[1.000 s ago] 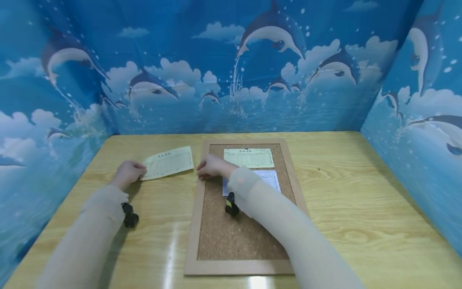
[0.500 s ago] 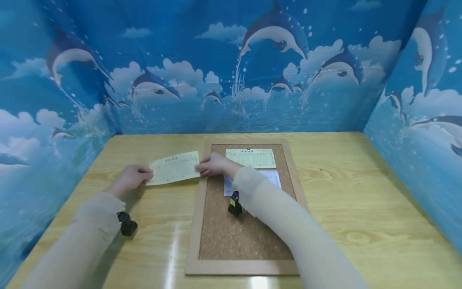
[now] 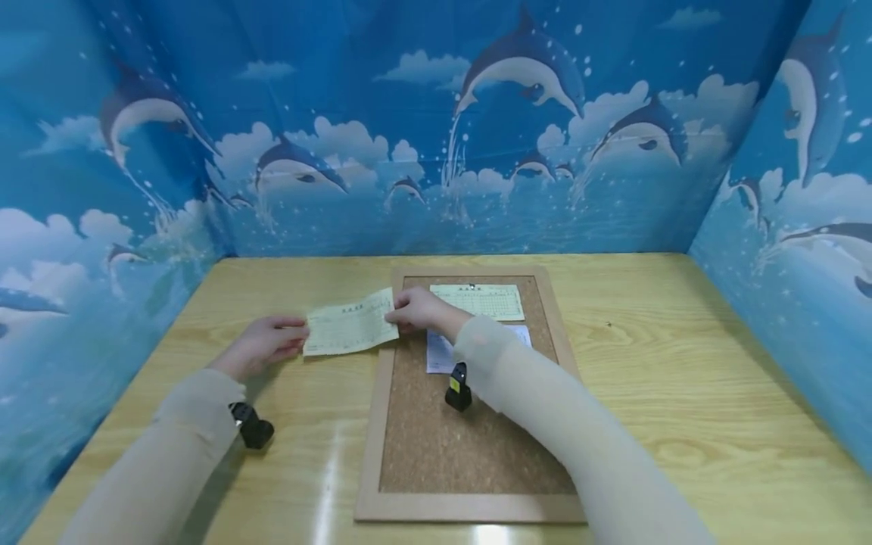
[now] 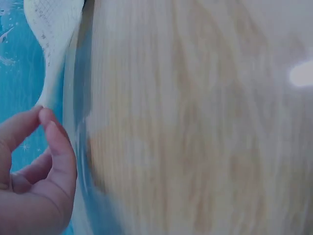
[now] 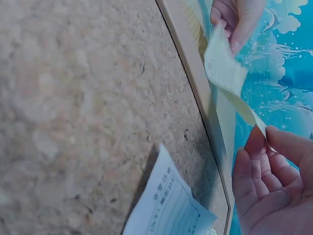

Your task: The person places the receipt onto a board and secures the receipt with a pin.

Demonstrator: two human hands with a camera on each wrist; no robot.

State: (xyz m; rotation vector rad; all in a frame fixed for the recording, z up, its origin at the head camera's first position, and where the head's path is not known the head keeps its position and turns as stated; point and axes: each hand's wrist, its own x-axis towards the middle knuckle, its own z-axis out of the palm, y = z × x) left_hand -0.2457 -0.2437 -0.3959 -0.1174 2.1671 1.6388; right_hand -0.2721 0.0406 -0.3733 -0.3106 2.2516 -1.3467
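A pale yellow printed form (image 3: 350, 325) is held up off the table between both hands, bending slightly along its length. My left hand (image 3: 266, 344) pinches its left edge between thumb and fingertips. At the opposite edge, my right hand (image 3: 418, 309) pinches the paper above the board's left frame. The framed corkboard (image 3: 470, 446) lies flat on the table. Near its top is another yellow form (image 3: 480, 303) with a small dark pin at its upper edge. Below that, a white-lavender form (image 3: 441, 354) is partly covered by my right forearm.
The wooden table (image 3: 647, 393) extends on both sides of the board. A tiny dark object (image 3: 608, 324) lies right of it. Blue dolphin-print curtains (image 3: 436, 136) enclose the back and sides. Each wrist carries a black camera (image 3: 459, 387).
My right hand, free beside the board's frame a second ago, has taken hold of the form's right edge. The form and my left hand have shifted rightward toward the board.
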